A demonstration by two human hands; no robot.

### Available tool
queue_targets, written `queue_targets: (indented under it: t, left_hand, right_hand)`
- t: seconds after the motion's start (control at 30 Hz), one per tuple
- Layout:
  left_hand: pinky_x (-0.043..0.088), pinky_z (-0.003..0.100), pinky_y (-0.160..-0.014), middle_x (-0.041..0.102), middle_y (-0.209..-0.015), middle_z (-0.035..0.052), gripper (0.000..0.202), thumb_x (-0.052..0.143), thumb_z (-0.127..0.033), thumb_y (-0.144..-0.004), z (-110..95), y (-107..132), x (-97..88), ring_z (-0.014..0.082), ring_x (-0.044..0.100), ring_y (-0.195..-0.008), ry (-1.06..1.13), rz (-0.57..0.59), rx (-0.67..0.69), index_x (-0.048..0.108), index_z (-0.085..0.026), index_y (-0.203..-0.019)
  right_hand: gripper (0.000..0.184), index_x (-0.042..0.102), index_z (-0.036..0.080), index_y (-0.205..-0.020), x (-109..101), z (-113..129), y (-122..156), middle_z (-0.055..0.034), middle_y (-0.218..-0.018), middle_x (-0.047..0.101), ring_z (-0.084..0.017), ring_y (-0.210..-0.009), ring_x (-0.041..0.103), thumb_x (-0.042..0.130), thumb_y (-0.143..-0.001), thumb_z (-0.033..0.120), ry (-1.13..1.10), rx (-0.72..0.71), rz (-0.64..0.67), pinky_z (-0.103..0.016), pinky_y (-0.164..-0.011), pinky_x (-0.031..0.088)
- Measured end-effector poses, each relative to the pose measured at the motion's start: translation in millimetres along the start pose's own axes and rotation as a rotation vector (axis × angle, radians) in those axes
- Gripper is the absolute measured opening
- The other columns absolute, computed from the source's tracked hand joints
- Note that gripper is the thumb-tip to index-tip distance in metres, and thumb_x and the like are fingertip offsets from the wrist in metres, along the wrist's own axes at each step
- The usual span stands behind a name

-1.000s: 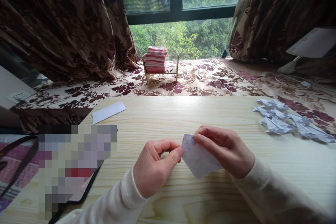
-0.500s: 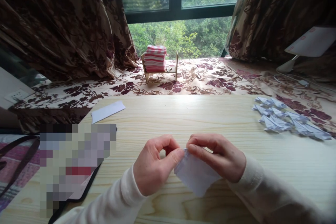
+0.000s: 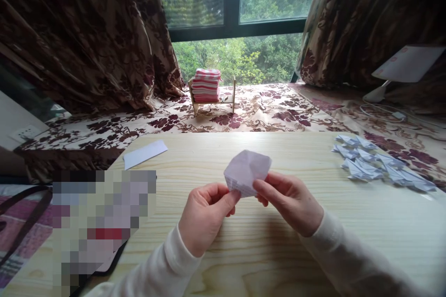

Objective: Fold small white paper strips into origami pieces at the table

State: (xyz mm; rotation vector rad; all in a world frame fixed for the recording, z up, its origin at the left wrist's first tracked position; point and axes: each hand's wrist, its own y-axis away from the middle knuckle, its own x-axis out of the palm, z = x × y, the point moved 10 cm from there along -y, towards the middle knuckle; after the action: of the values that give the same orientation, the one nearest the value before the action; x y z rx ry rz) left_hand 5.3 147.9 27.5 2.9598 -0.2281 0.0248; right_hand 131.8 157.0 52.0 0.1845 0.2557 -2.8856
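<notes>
A small folded piece of white paper (image 3: 247,171) is held up above the pale wooden table (image 3: 313,250), its wide part pointing away from me. My left hand (image 3: 205,216) pinches its lower left edge between thumb and forefinger. My right hand (image 3: 291,202) pinches its lower right edge in the same way. Both wrists wear cream sleeves.
Several folded white paper pieces (image 3: 376,164) lie in a row at the table's right. A flat white paper strip (image 3: 144,153) lies at the far left. A blurred-out patch covers something on a dark case (image 3: 101,222) at the left. Beyond the table, a small wooden rack with striped cloths (image 3: 208,86) stands on a flowered cover.
The folded paper has been turned up and away from me: it hung below the fingers before and now stands above them. Both hands kept their pinch and rose slightly.
</notes>
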Motion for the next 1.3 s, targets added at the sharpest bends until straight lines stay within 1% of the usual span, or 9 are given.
queue_targets:
  t: [0.23, 0.47, 0.57, 0.63, 0.7, 0.83, 0.93, 1.03, 1.3]
  left_hand:
    - [0.029, 0.022, -0.051, 0.046, -0.05, -0.0048, 0.024, 0.064, -0.037, -0.073, -5, 3, 10.4, 0.008, 0.037, -0.05, -0.014, 0.067, 0.048, 0.062, -0.014, -0.065]
    - [0.022, 0.023, -0.047, 0.038, -0.048, -0.006, 0.025, 0.059, -0.036, -0.073, 3, 3, 10.4, 0.0077, 0.029, -0.048, -0.073, 0.105, -0.009, 0.055, -0.015, -0.059]
    - [0.019, 0.023, -0.045, 0.033, -0.047, -0.007, 0.024, 0.057, -0.031, -0.069, 6, 5, 10.1, 0.0069, 0.026, -0.047, -0.183, 0.137, -0.079, 0.046, -0.017, -0.053]
    - [0.02, 0.023, -0.045, 0.032, -0.048, -0.0067, 0.024, 0.055, -0.028, -0.068, 6, 9, 13.3, 0.007, 0.027, -0.047, -0.297, 0.181, -0.098, 0.042, -0.018, -0.051]
    - [0.022, 0.023, -0.046, 0.033, -0.05, -0.0057, 0.025, 0.051, -0.027, -0.072, 5, 12, 14.8, 0.0081, 0.031, -0.048, -0.466, 0.206, -0.073, 0.042, -0.018, -0.05]
    - [0.03, 0.026, -0.05, 0.045, -0.053, -0.0031, 0.021, 0.053, -0.028, -0.077, -8, 16, 0.4, 0.0133, 0.043, -0.052, -0.916, 0.012, 0.148, 0.052, -0.018, -0.058]
    - [0.041, 0.033, -0.062, 0.061, -0.075, 0.0041, 0.011, 0.06, -0.022, -0.075, -29, 29, -0.5, 0.0206, 0.055, -0.07, -1.052, -0.145, 0.505, 0.062, -0.015, -0.083]
    - [0.044, 0.036, -0.075, 0.065, -0.092, 0.0075, 0.015, 0.056, -0.013, -0.081, -38, 46, 14.8, 0.0223, 0.057, -0.086, -1.049, -0.066, 0.816, 0.063, -0.015, -0.094]
    - [0.043, 0.037, -0.081, 0.07, -0.103, 0.0058, 0.018, 0.051, -0.013, -0.087, -33, 54, 26.6, 0.0214, 0.06, -0.09, -1.087, 0.031, 0.909, 0.065, -0.016, -0.099]
  right_hand:
    - [0.032, 0.054, 0.016, -0.063, 9, 8, 4, 0.0035, -0.054, 0.041, -0.008, -0.051, 0.037, 0.054, -0.083, 0.04, 0.027, -0.073, 0.047, -0.022, -0.046, 0.033]
    - [0.045, 0.056, 0.014, -0.058, 1, -23, 2, 0.0002, -0.051, 0.049, -0.009, -0.048, 0.043, 0.052, -0.081, 0.053, 0.035, 0.141, 0.088, -0.023, -0.046, 0.035]
    - [0.033, 0.062, 0.014, -0.084, -12, -29, -2, -0.0011, -0.065, 0.059, -0.011, -0.054, 0.05, 0.063, -0.076, 0.046, -0.051, 0.142, 0.033, -0.023, -0.049, 0.04]
    - [0.042, 0.057, 0.016, -0.107, -17, -31, -3, -0.0012, -0.073, 0.063, -0.012, -0.061, 0.055, 0.068, -0.073, 0.039, -0.118, 0.125, 0.007, -0.024, -0.053, 0.044]
    - [0.04, 0.058, 0.016, -0.106, -15, -32, -3, -0.0018, -0.074, 0.063, -0.014, -0.064, 0.057, 0.068, -0.073, 0.034, -0.123, 0.11, 0.025, -0.025, -0.056, 0.046]
    - [0.018, 0.064, 0.013, -0.083, -6, -29, 1, -0.001, -0.064, 0.059, -0.012, -0.055, 0.051, 0.06, -0.075, 0.028, 0.124, 0.068, 0.069, -0.024, -0.05, 0.04]
    - [0.013, 0.064, 0.014, -0.079, -3, -21, 4, 0.0032, -0.055, 0.051, -0.009, -0.049, 0.042, 0.054, -0.076, 0.022, 0.358, -0.016, 0.054, -0.022, -0.045, 0.034]
    - [0.014, 0.063, 0.015, -0.078, 2, -15, 8, 0.0032, -0.056, 0.049, -0.009, -0.05, 0.042, 0.05, -0.078, 0.019, 0.5, -0.09, 0.073, -0.021, -0.047, 0.036]
    - [0.014, 0.062, 0.015, -0.091, 6, 2, 15, -0.0037, -0.073, 0.06, -0.013, -0.062, 0.053, 0.051, -0.084, 0.017, 0.642, -0.3, 0.052, -0.024, -0.054, 0.043]
